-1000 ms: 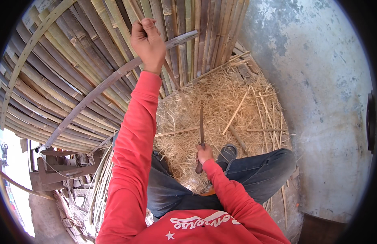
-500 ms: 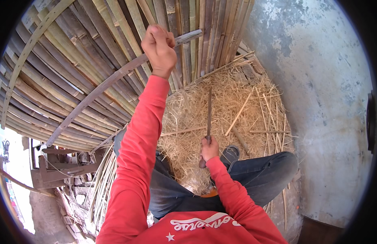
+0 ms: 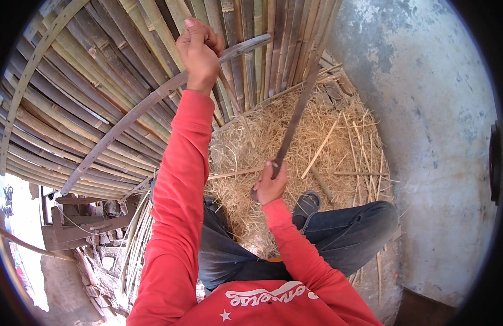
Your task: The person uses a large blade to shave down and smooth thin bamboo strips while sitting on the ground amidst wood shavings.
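High in front of the bamboo slat screen [image 3: 113, 70], my left hand [image 3: 198, 57] is closed in a fist around a thin bamboo strip [image 3: 236, 103]. The strip's lower end slants down over the shavings; above the fist it is hard to make out. Lower and to the right, my right hand [image 3: 271, 182] grips the handle of a long dark knife [image 3: 295, 122]. Its blade points up and away, apart from the strip, and its far end overlaps the foot of the screen in view.
Pale bamboo shavings [image 3: 229, 157] cover the ground before me, with loose sticks [image 3: 365, 174] to the right. A grey wall [image 3: 425, 136] stands at the right. My shoe [image 3: 307, 206] rests on the shavings. Thin strips [image 3: 133, 250] lean in a bundle at the lower left.
My left hand has moved slightly up and left with the strip. My right hand has risen, and the knife has tilted to the right, its blade now reaching higher.
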